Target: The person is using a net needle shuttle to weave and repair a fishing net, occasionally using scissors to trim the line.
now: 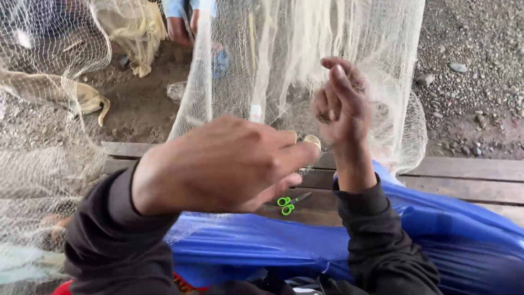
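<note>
Head view: at mid-frame the left hand (218, 164) reaches across, fingers nearly closed, thumb and forefinger pinching toward the pale fishing net (305, 71) that hangs through the upper centre. Right of it, the right hand (341, 104) is raised with fingers curled into the mesh, gripping it. Small green-handled scissors (289, 203) lie on the wooden worktop (469, 180) below, beside blue plastic sheeting (436, 235).

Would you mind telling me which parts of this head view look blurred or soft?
In the head view the right hand at the net is motion-blurred; the left hand is sharper; the green scissors read clearly; light is even, without glare.
</note>
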